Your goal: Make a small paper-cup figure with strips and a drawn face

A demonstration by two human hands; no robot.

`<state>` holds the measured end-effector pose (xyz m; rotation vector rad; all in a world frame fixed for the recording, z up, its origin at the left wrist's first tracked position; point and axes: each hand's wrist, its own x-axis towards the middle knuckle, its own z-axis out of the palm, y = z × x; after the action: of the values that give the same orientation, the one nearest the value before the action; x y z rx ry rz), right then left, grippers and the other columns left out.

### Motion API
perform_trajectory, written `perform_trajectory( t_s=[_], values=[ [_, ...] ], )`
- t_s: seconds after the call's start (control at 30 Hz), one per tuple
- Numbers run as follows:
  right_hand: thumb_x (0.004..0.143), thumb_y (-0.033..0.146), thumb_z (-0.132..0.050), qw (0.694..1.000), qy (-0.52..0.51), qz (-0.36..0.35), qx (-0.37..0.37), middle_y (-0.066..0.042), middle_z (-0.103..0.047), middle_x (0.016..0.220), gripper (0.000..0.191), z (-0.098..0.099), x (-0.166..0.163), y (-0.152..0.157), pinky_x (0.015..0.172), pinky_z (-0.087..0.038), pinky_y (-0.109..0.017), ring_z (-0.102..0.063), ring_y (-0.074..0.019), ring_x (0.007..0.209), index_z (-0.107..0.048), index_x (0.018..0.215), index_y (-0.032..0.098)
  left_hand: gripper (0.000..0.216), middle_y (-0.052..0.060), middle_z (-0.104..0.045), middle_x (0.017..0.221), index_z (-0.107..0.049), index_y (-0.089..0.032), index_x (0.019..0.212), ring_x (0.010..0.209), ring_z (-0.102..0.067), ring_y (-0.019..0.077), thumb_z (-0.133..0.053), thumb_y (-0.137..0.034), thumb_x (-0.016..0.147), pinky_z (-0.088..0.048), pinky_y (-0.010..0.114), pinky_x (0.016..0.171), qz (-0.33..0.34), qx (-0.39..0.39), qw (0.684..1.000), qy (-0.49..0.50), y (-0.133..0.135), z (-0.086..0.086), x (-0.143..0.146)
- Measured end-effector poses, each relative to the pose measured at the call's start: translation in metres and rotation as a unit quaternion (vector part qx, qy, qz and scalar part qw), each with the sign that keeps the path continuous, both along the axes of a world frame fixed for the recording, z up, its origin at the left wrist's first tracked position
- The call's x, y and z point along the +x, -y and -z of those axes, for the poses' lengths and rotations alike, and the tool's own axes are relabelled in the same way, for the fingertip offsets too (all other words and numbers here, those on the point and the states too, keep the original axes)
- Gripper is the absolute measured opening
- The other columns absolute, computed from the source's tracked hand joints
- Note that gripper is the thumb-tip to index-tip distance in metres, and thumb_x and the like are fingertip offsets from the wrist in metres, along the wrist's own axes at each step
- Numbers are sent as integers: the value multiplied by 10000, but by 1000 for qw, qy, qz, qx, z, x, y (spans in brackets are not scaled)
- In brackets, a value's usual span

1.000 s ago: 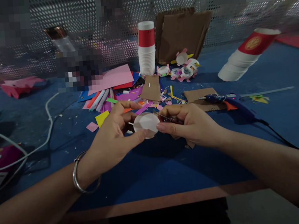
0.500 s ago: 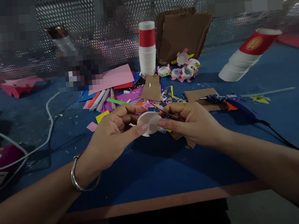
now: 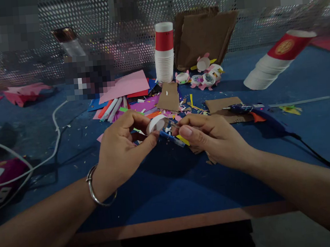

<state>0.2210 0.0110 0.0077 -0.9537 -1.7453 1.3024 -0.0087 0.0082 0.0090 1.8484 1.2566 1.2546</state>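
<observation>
My left hand (image 3: 126, 140) pinches a round white paper cup bottom (image 3: 157, 125) between thumb and fingers, tilted above the table. In my right hand (image 3: 211, 135) is a slim pair of scissors (image 3: 173, 125), mostly hidden by the fingers. Their blades point left at the cup bottom's right edge; whether they touch it I cannot tell. Beneath the hands lies a blue pen (image 3: 172, 138) among paper scraps. A silver bangle (image 3: 92, 188) circles my left wrist.
Behind the hands stands a stack of paper cups (image 3: 164, 55); another cup stack (image 3: 277, 63) leans at right. A glue gun (image 3: 255, 114) lies near cardboard (image 3: 223, 107). Small paper turtles (image 3: 207, 76) sit at the back. A white cable (image 3: 55, 132) and pink paper (image 3: 128, 86) are left.
My right hand has let go of the cup bottom's edge and drawn slightly right with the scissors. My left hand has turned the cup bottom and moved it a little up and left.
</observation>
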Motion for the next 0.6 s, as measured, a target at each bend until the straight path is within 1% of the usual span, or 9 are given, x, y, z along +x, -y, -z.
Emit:
perform_trajectory(
  t_s=[0.1,0.2,0.27,0.37,0.43,0.6],
  values=[
    [952,705,-712,999,29,-20,4,63,-435,650,531,1,0,-1,490,-229,-259,-347,-80,549,-654,853,187,206,-12,-696,850,-671,-217,904,743,-661,127,-857,-226,817,-572,229,629,23,11,1000,2,2,3,0],
    [953,711,-704,999,24,-33,-24,75,-372,634,542,2,0,-2,483,-201,-262,-312,-75,531,-602,811,198,195,-5,-685,918,-684,-228,938,810,-669,132,-860,-223,852,-614,247,719,37,25,999,-21,4,4,-1],
    [941,713,-715,998,14,-37,-43,80,-344,637,553,2,0,-2,478,-181,-259,-283,-69,522,-568,786,203,175,0,-664,941,-682,-238,929,835,-662,140,-849,-234,875,-622,269,748,41,41,998,-37,5,3,0],
    [929,706,-733,997,7,-41,-58,88,-318,622,555,2,0,-3,467,-159,-255,-248,-64,509,-558,766,205,167,8,-648,963,-691,-250,914,833,-648,152,-843,-208,859,-602,280,706,45,83,994,-57,5,2,-1],
    [932,707,-728,997,0,-47,-68,93,-310,607,555,2,0,-3,459,-154,-254,-234,-63,501,-578,765,200,173,14,-648,969,-699,-256,920,806,-628,154,-836,-180,849,-579,290,676,45,108,990,-79,4,2,-1],
    [947,688,-721,996,-1,-47,-79,87,-354,586,544,1,1,-3,448,-168,-251,-254,-61,490,-645,776,178,152,7,-640,933,-688,-255,928,759,-615,149,-807,-165,894,-537,288,638,35,157,979,-124,3,2,-3]
  ],
)
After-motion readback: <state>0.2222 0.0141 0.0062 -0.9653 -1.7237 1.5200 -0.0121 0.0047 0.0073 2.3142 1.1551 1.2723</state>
